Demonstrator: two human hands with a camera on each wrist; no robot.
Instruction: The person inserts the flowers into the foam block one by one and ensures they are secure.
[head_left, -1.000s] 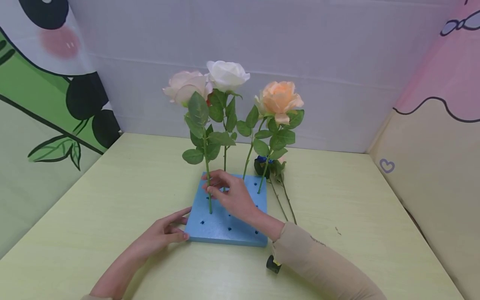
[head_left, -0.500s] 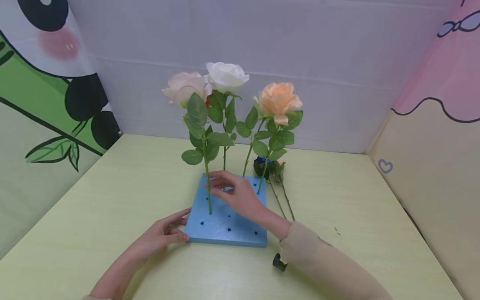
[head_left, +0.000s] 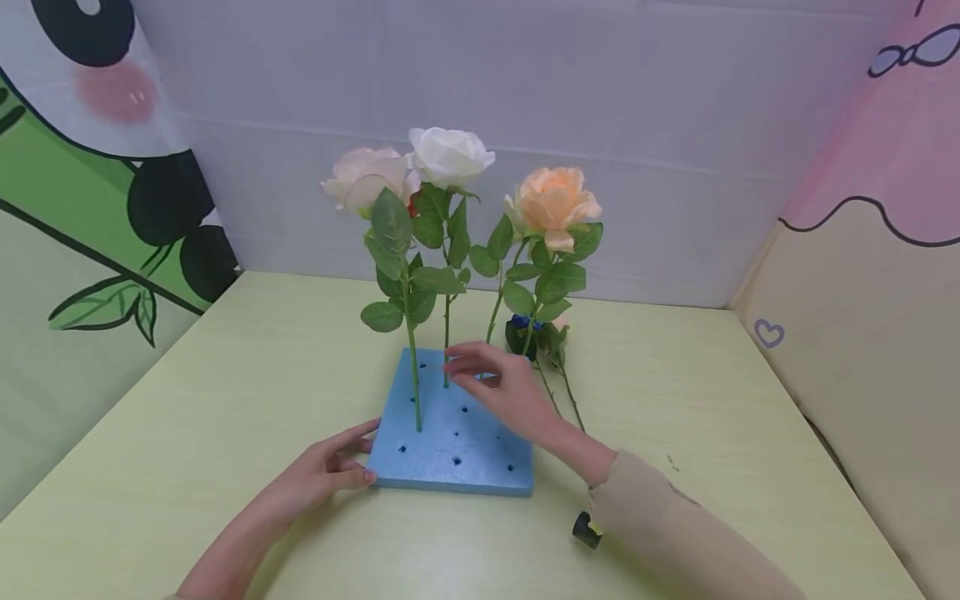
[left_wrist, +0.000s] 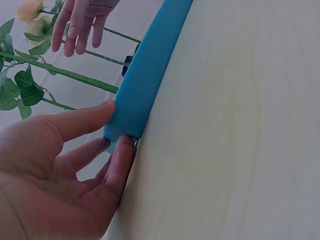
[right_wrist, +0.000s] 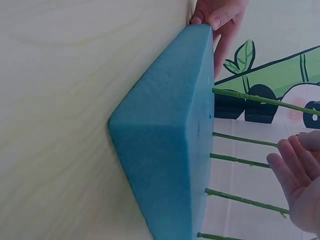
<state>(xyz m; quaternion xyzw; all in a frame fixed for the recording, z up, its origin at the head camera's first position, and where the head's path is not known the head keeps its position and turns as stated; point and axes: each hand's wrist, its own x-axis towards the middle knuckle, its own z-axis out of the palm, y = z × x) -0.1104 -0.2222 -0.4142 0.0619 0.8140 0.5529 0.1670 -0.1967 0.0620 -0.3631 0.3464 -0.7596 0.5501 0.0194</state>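
A blue foam board (head_left: 427,462) with small holes lies on the table, with several roses upright in it. My left hand (head_left: 318,471) holds its near left corner, thumb at the front and fingers along the side; the left wrist view shows the thumb (left_wrist: 95,120) against the foam. My right hand (head_left: 517,396) is over the board with loosely extended fingers and nothing in them. The fingers overlap the stem of the white rose (head_left: 450,157) in the head view. A pale pink rose (head_left: 367,179) stands at the left, a peach rose (head_left: 557,204) at the right.
Behind the board's right side, a blue flower (head_left: 522,323) and other loose stems (head_left: 572,392) lie on the table (head_left: 675,400). A small black object (head_left: 587,530) shows by the right sleeve (head_left: 660,517). A pale curtain (head_left: 637,125) hangs behind.
My right hand has let go of the pale pink rose's stem and moved right, away from it. That rose stays upright in the board. The left hand has kept its place at the corner.
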